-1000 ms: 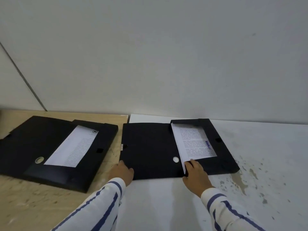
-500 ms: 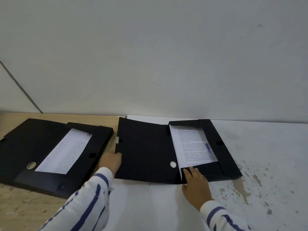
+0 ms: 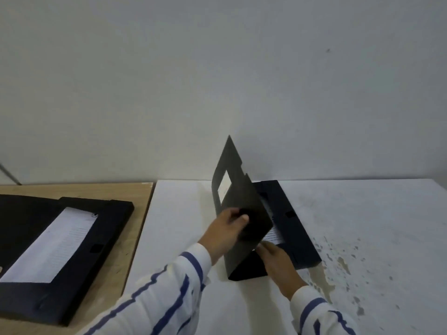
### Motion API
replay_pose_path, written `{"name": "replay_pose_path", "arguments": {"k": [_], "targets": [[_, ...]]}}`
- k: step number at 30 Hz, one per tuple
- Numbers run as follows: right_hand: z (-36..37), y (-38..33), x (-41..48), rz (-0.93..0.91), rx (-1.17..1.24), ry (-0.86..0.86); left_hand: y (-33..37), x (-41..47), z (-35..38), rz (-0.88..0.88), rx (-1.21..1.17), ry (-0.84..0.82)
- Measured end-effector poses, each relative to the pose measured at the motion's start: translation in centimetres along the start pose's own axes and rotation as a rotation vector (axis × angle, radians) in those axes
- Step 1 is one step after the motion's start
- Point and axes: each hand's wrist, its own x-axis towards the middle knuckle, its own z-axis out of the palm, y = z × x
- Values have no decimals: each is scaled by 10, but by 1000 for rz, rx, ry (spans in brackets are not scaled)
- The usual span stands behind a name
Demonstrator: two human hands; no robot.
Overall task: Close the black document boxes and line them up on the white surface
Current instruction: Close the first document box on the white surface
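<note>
Your widest free room is the bare white surface point(image 3: 362, 213) to the right of the document box point(image 3: 287, 226); only stains mark it there. Between that box and the open box point(image 3: 72, 238) on the wooden bench point(image 3: 135, 233) at left, a clear white strip runs back to the wall point(image 3: 217, 81). The raised lid point(image 3: 239, 206) stands nearly upright across the middle, blocking any straight pass from left to right over the tray. Your left hand point(image 3: 227, 233) has its grip on that lid; your right hand point(image 3: 278, 264) sits at the box's near edge, filling the near approach.
</note>
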Motion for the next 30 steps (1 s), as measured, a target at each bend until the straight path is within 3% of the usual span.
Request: {"name": "replay_pose_path", "arguments": {"k": [4,7,9,13,19,24,26,30], "targets": [[-52,-16,18,259,679,119,-34,15,30,-62,291,-93],[-96,-16,25,79,827,42,-57,24,42,-87,509,-107],[-122,-14,28,-25,689,-10,-67,30,47,-93,618,-106],[-149,1,48,-2,287,-6,-81,39,52,-89,766,-103],[-121,29,60,92,-285,110,-94,40,56,-63,992,-86],[-90,47,55,150,-614,197,-99,37,53,-53,1056,-85],[-83,53,51,155,-673,232,-100,35,53,-56,1005,-76],[-71,64,44,224,-465,238,-105,30,57,-165,671,-26]]}}
